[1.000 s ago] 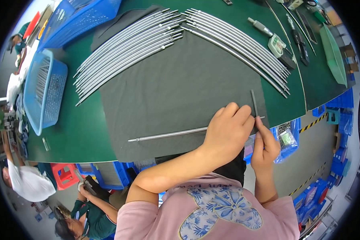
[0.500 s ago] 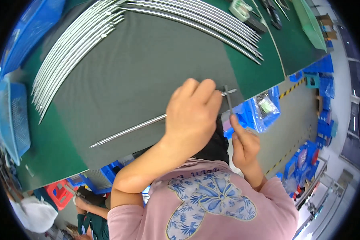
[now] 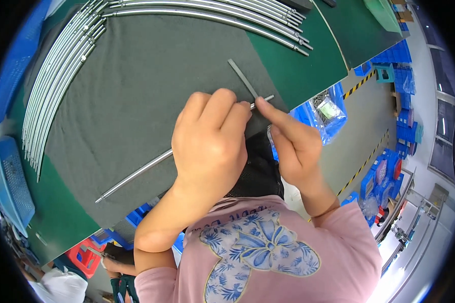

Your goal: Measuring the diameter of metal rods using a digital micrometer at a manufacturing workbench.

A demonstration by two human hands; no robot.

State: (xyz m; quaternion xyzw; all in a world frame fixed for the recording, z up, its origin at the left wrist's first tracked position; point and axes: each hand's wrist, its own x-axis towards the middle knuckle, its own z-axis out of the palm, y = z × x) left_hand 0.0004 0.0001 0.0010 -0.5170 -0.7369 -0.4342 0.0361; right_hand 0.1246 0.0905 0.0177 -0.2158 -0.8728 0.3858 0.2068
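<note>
Hands at the near edge of the grey felt mat (image 3: 136,91); our left hand (image 3: 210,146) lies over a long steel rod (image 3: 136,174), fingers curled down and pressing it to the mat; our right hand (image 3: 293,146) sits just beside it, thumb and forefinger pinched narrow at the rod's right end, where a short grey flat strip (image 3: 242,78) angles up and away from the fingertips; we cannot tell whether the pinch is on the strip's lower end or on the rod tip itself. Rod runs diagonally, left tip low near the mat's front edge, right tip showing just past the right fingers.

Progress, as we judge it: one rod alone in hand, the work at its end under way and not finished; two fans of like rods lie well apart, one bundle (image 3: 55,91) along the mat's left side, another row (image 3: 212,12) across the top edge over the green bench top (image 3: 308,70); which fan is done and which waits we cannot tell. Blue plastic bag (image 3: 328,113) hangs off the bench edge near the right hand.
</note>
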